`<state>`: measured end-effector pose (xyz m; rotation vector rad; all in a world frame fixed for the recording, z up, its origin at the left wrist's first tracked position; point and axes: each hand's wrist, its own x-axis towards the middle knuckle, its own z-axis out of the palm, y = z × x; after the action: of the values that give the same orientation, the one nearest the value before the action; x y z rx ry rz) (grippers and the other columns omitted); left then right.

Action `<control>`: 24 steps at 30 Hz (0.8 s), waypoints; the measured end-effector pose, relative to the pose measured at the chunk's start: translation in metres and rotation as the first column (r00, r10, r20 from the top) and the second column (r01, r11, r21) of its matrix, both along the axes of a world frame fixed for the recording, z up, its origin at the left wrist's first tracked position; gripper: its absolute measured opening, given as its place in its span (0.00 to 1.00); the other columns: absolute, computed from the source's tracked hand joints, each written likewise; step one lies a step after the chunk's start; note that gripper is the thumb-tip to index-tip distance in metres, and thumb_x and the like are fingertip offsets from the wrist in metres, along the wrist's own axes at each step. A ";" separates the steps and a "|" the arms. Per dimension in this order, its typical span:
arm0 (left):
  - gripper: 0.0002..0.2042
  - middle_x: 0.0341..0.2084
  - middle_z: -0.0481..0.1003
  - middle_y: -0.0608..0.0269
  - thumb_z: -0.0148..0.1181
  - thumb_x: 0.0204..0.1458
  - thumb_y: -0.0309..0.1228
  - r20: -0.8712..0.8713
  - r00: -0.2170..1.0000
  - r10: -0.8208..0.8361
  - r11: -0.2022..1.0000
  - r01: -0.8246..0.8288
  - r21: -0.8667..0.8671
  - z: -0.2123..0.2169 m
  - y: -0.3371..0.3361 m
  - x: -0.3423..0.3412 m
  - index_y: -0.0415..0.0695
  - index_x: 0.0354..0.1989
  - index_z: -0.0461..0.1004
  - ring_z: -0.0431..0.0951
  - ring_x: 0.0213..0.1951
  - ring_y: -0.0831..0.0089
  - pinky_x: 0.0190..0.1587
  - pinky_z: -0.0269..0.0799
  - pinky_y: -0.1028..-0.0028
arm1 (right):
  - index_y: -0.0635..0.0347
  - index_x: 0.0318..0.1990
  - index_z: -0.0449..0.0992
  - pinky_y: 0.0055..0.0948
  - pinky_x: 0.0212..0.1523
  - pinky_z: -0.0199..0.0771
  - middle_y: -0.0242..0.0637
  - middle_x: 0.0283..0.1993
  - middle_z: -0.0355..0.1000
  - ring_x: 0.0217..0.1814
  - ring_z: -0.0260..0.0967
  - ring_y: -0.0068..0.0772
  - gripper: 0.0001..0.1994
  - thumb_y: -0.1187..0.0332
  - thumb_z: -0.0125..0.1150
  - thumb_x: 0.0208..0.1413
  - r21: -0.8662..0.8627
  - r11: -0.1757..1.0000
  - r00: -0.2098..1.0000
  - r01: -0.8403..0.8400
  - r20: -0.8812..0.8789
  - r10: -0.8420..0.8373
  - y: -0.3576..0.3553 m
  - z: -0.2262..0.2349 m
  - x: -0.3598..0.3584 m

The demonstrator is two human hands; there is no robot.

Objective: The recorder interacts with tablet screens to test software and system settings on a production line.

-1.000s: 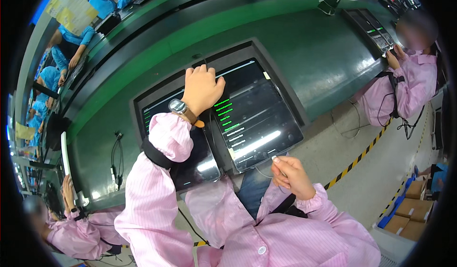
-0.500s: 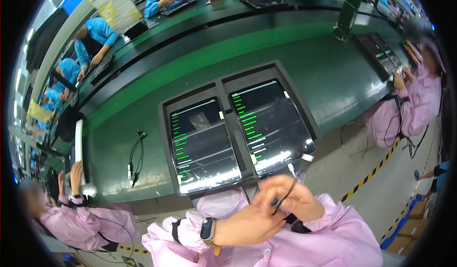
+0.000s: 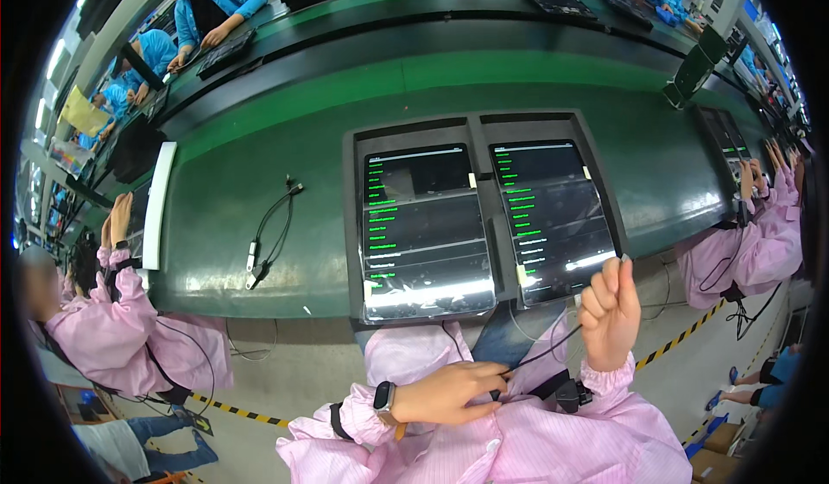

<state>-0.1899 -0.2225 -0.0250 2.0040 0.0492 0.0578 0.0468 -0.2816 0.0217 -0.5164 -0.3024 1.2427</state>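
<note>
Head view, left hand: closed, pinching thin black flexible cable at lap
Right hand: fisted on cable's upper end, beside right glossy rectangular dark tablet
Surface: matte green workbench

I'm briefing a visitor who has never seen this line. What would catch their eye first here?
Two dark tablets with green text lines lie side by side in a grey tray on the green bench. Below them, the left hand and the raised right hand hold a thin black cable between them. Pink-sleeved co-workers flank both sides.
</note>
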 end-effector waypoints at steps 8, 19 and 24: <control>0.13 0.42 0.76 0.57 0.57 0.50 0.30 0.072 0.961 0.268 0.945 -0.277 0.171 0.097 0.104 -0.046 0.42 0.44 0.74 0.77 0.39 0.61 0.43 0.71 0.66 | 0.62 0.28 0.65 0.19 0.20 0.51 0.26 0.20 0.59 0.20 0.53 0.14 0.15 0.63 0.42 0.67 -0.386 0.807 0.675 -0.446 0.447 0.587 -0.012 -0.019 -0.078; 0.21 0.46 0.70 0.57 0.45 0.59 0.48 0.244 0.721 0.649 0.468 -0.631 0.619 0.001 0.265 -0.003 0.42 0.46 0.72 0.65 0.54 0.63 0.61 0.46 0.53 | 0.56 0.28 0.58 0.21 0.25 0.50 0.23 0.18 0.45 0.19 0.41 0.17 0.17 0.60 0.32 0.69 -0.163 0.742 0.760 -0.650 -0.126 0.638 0.034 -0.068 -0.143; 0.19 0.43 0.69 0.60 0.44 0.60 0.46 0.226 0.724 0.651 0.406 -0.584 0.703 0.001 0.257 0.000 0.44 0.49 0.70 0.65 0.53 0.65 0.60 0.48 0.58 | 0.56 0.28 0.58 0.21 0.25 0.51 0.23 0.17 0.45 0.19 0.42 0.17 0.17 0.60 0.32 0.69 -0.118 0.746 0.755 -0.655 -0.153 0.638 0.035 -0.070 -0.142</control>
<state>-0.1895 0.0350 -0.0244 2.6990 1.0057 0.5659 -0.0953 -0.2467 -0.0482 -0.5008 -0.3038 1.9898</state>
